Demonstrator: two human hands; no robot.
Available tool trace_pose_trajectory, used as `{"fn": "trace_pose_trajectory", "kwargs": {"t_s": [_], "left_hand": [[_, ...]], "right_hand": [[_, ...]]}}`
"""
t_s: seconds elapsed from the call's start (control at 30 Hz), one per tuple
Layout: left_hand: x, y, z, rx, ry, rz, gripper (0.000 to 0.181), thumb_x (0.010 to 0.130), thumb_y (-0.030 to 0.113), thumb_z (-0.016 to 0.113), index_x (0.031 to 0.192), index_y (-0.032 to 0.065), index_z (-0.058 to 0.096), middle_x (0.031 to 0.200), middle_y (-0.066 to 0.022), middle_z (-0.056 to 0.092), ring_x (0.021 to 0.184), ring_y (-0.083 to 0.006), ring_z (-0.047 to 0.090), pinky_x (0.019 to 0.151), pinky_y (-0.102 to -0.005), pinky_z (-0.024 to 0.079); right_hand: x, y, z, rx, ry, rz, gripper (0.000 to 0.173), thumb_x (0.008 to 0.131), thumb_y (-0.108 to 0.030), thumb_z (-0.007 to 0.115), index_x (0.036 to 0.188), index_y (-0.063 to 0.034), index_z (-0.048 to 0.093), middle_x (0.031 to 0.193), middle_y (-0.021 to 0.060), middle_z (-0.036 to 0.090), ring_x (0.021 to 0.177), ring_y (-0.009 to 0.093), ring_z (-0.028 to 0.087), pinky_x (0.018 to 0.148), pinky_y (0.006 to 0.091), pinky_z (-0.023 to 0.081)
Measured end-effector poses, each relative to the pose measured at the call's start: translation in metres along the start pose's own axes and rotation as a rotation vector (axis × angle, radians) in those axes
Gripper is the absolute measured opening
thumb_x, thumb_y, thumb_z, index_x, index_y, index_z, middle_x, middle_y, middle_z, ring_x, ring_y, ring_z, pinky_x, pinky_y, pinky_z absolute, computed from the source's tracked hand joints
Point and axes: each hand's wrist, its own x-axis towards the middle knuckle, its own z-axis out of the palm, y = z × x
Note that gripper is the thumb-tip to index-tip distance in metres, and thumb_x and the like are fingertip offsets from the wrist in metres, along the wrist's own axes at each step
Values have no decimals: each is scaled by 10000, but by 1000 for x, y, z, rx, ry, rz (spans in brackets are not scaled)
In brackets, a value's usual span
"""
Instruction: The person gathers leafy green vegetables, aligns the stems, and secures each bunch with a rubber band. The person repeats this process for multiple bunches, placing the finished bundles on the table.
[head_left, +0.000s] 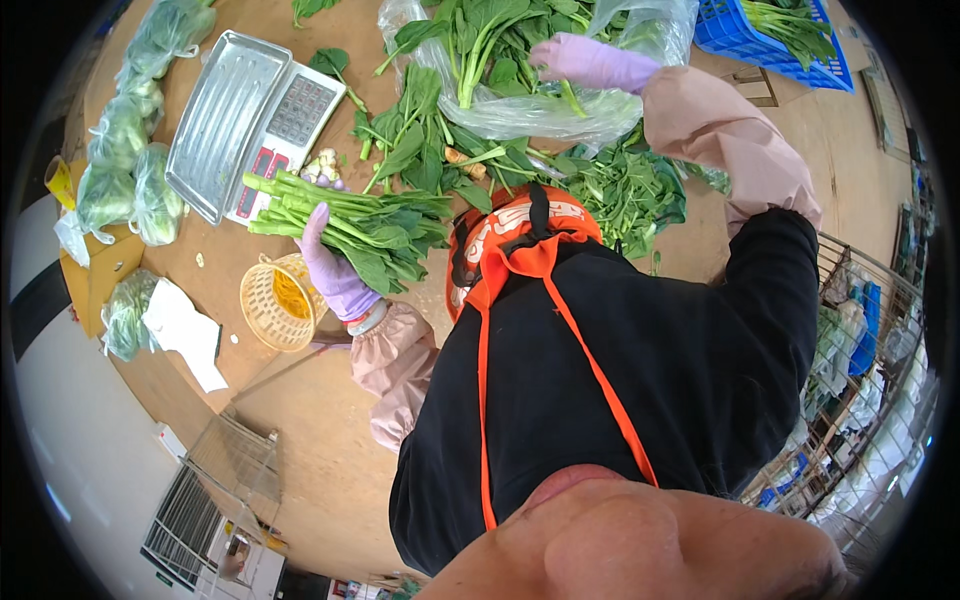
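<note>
My left hand, in a purple glove, grips a bunch of leafy greens, stems pointing left and leaves towards my orange apron. My right hand, gloved alike, reaches over a loose heap of greens lying on an opened clear plastic bag; whether its fingers hold a stem cannot be told. Just beyond the held bunch stands a digital scale with a bare metal tray. More loose leaves lie between the scale and the bag, and a pile of trimmed leaves lies beside my apron.
Bagged greens line the far left. A yellow woven basket with yellow bands stands near my left wrist, beside a white sheet. A blue crate of greens is at upper right, a wire cage at lower right.
</note>
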Motion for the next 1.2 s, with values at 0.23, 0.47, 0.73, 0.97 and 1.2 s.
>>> {"fn": "trace_pose_trajectory", "kwargs": {"t_s": [0.23,0.47,0.73,0.97,1.2], "left_hand": [[4,-4,10,65,13,28,452,757,21,552,1194,-14,442,1089,-142,549,978,-253,557,826,-367,484],[5,-5,59,237,-74,104,414,736,35,596,1131,-12,482,1016,-129,595,900,-233,588,798,-331,486],[31,-18,56,229,-130,113,337,726,77,653,1031,-15,544,876,-75,625,732,-145,620,675,-262,511],[42,-28,32,117,-232,54,286,769,85,607,1023,-14,518,841,-81,609,692,-163,619,631,-283,519],[39,-29,25,-66,-178,-108,321,785,96,602,1073,4,492,892,-95,592,729,-183,613,635,-316,536]], "right_hand": [[-11,17,-21,240,159,126,175,748,-138,618,919,-106,627,1052,62,596,960,249,576,832,338,466],[52,-38,-184,1535,244,581,155,801,-171,676,883,-59,606,696,-41,541,626,46,486,566,197,402],[137,-90,-166,1660,54,435,234,790,-278,680,738,-81,566,641,-24,528,547,66,513,477,211,404],[157,-87,-146,1564,-74,269,420,745,-475,679,822,-74,580,685,18,574,593,109,583,526,236,453],[143,-99,-193,1503,-50,357,287,779,-283,696,721,-28,577,590,11,540,503,88,504,452,238,391]]}}
